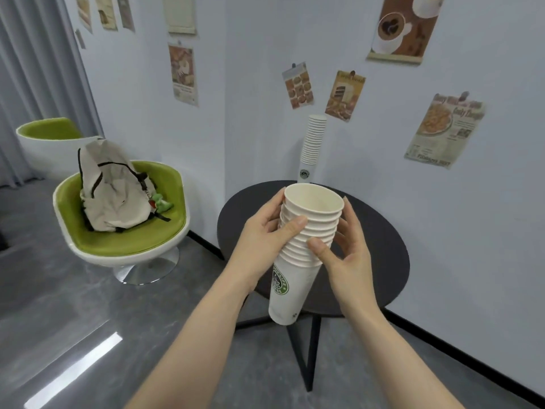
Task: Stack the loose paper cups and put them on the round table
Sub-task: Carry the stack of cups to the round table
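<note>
Both hands clamp one nested stack of paper cups [298,255], the left hand [265,234] and the right hand [349,249] curled round its rims from either side. The stack hangs in the air over the near edge of the round black table [383,246], long axis tilted, mouth up and away, base toward the person. A taller cup stack [312,149] stands upright at the table's far edge, so setting down likely means carrying forward and righting it

I grip a cup stack [298,261] in both hands, left [265,234] and right [345,249], above the counter [383,246], where a taller stack [312,146] stands.
</note>
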`<state>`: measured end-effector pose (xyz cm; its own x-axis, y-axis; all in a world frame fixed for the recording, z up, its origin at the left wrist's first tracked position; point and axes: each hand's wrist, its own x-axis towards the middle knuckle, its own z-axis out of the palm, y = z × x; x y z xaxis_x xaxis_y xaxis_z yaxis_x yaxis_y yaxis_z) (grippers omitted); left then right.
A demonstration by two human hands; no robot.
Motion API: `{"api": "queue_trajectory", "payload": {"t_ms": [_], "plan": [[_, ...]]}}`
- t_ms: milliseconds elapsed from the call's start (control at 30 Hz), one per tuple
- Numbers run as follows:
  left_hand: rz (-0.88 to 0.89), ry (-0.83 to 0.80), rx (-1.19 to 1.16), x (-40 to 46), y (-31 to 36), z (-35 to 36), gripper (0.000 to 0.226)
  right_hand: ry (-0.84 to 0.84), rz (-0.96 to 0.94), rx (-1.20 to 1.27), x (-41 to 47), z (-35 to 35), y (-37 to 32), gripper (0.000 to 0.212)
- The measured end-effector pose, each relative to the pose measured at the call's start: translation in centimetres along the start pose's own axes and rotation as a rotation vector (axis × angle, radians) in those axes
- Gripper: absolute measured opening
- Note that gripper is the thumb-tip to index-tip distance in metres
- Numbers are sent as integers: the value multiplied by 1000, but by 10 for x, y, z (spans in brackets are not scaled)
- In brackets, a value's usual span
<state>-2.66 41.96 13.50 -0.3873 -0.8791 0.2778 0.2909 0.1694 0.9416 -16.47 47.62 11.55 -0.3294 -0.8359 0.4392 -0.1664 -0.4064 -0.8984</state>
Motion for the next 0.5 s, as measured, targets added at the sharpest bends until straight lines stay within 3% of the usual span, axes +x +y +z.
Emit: {"api": "queue_trajectory", "payload": {"t_ms": [233,500], "plan": [[-20,-30,-24,141,-54,-2,44,-18,33,-80,132,-17,74,78],[-115,-98,-33,286,-131,-5,52,5,155,-274,251,-40,157,88]]}}
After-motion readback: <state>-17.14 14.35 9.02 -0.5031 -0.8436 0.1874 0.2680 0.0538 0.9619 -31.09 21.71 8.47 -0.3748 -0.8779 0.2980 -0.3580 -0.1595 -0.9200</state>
